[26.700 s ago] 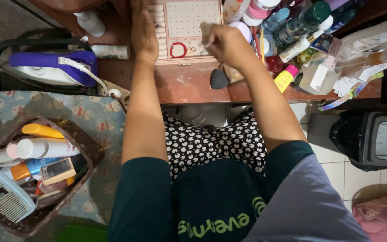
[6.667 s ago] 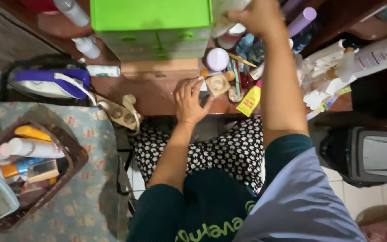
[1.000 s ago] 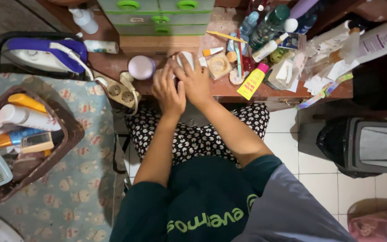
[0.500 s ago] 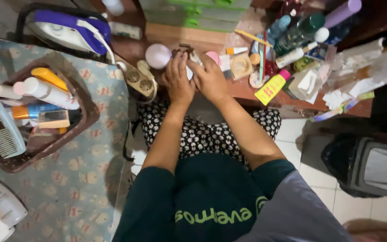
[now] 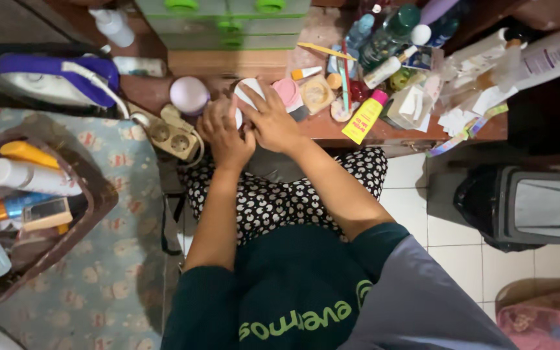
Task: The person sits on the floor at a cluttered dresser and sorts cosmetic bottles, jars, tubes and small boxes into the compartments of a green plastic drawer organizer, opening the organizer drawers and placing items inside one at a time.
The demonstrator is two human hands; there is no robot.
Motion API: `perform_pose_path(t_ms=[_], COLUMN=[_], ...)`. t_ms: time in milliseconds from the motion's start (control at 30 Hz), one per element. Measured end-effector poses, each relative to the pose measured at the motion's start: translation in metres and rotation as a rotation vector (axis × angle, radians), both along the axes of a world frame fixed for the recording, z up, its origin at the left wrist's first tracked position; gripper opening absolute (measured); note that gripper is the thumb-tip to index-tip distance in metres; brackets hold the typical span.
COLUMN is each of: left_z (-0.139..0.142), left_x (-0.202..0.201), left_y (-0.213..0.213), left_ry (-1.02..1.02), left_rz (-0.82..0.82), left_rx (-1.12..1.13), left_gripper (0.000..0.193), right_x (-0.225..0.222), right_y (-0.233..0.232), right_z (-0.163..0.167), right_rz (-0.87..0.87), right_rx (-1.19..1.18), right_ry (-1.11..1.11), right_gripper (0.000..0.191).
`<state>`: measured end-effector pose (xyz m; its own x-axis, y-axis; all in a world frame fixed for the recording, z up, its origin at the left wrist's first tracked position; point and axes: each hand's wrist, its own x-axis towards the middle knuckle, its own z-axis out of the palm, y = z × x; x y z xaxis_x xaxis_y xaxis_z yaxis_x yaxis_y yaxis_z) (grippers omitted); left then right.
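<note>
My left hand (image 5: 225, 133) and my right hand (image 5: 270, 120) meet at the front edge of a wooden dresser top (image 5: 241, 65). Between them they grip a small white round container (image 5: 247, 97); its lower part is hidden by my fingers, and the right hand's fingers rest over its top. A round lilac lid or jar (image 5: 189, 95) sits just left of the hands. A pink round compact (image 5: 288, 93) and a beige square compact (image 5: 317, 94) lie just to the right.
Green plastic drawers (image 5: 228, 23) stand at the back. Bottles, tubes and a yellow tube (image 5: 365, 116) crowd the right side. A power strip (image 5: 171, 133), an iron (image 5: 53, 78), a basket of toiletries (image 5: 30, 194) and a black bin (image 5: 526, 207) surround me.
The view has shifted back to the right. My hands stay together on the white container at the dresser's edge, the right fingers now more over its top.
</note>
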<state>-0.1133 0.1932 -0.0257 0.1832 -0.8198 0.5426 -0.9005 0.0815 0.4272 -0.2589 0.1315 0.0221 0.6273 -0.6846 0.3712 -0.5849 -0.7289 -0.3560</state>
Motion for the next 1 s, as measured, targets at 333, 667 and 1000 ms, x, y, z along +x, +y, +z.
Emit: perform_pose_path(t_ms=[333,667,1000], left_z=[0.007,-0.033,-0.007], left_x=[-0.016,-0.015,-0.014], left_y=[-0.006,-0.015,-0.008], left_ry=[-0.191,0.008,-0.168], left_rz=[-0.006,0.012,0.049], left_rx=[-0.011,-0.384,0.071], left_gripper=[0.048,0.057,0.087], right_x=[-0.049,-0.004,-0.125], right_y=[-0.012,-0.002,-0.081], right_z=[0.005,-0.004,0.050], right_rz=[-0.209,-0.075,-0.904], right_rx=[-0.028,0.017,-0.430], right_ry=[-0.182,-0.543,-0.289], right_gripper=[0.031,0.014,0.072])
